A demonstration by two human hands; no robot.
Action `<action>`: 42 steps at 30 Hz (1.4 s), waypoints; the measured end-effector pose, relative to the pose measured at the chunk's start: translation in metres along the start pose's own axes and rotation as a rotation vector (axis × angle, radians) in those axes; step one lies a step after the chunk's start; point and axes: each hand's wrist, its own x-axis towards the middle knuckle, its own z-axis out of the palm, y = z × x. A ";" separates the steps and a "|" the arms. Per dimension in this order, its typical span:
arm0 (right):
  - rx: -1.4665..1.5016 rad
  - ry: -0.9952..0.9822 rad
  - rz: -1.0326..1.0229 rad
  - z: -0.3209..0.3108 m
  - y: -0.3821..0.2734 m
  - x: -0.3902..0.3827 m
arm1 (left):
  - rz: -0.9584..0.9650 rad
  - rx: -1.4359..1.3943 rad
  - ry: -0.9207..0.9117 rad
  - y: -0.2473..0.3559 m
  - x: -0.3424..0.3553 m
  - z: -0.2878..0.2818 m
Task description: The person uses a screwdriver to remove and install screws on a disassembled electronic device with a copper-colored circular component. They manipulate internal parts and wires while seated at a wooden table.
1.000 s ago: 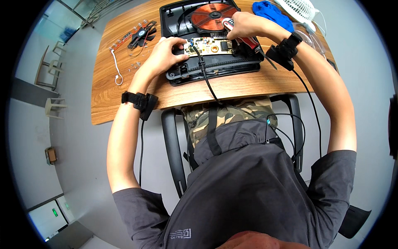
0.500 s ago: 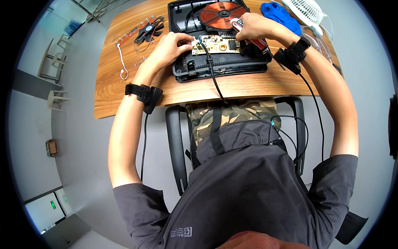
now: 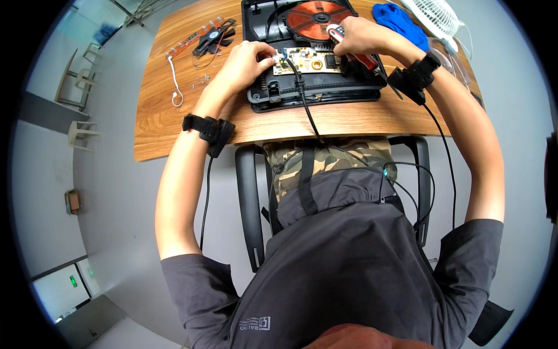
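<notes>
An open black appliance casing (image 3: 314,99) lies on the wooden table (image 3: 157,128), with a copper coil (image 3: 308,19) at the back and a pale circuit board (image 3: 305,61) across its front part. My left hand (image 3: 247,64) has thumb and fingers closed at the board's left end, apparently pinching its edge. My right hand (image 3: 363,41) grips a red-and-white multitool (image 3: 366,61) beside the board's right end, a thin blade pointing down toward me. A black cord (image 3: 308,113) runs from the board over the table's front edge.
Left on the table lie a black fan (image 3: 209,41), an orange strip with clear buttons (image 3: 186,43), a white cable (image 3: 174,87) and small screws (image 3: 200,78). At back right are blue cloth (image 3: 395,23) and a white fan (image 3: 433,14). A black chair (image 3: 250,203) surrounds my legs.
The table and both hands appear shifted slightly up and right in the view. My right hand keeps its grip on the multitool; my left hand stays at the board's end.
</notes>
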 end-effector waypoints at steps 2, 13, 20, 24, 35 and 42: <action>0.022 -0.060 -0.026 -0.005 0.000 -0.003 | 0.006 -0.002 -0.026 -0.001 0.002 0.000; -0.090 0.341 -0.066 -0.048 0.025 0.009 | 0.047 -0.044 -0.001 -0.009 0.007 0.008; -0.047 0.432 0.005 -0.095 -0.029 -0.023 | 0.030 -0.151 0.052 -0.008 -0.007 -0.025; -0.031 0.443 -0.106 -0.098 -0.042 -0.023 | -0.093 -0.136 0.129 -0.041 -0.037 -0.072; 0.112 0.495 -0.379 -0.083 -0.072 -0.007 | -0.144 0.174 -0.113 -0.078 -0.075 -0.079; 0.154 0.499 -0.425 -0.074 -0.084 0.001 | -0.039 0.222 -0.094 -0.073 -0.070 -0.060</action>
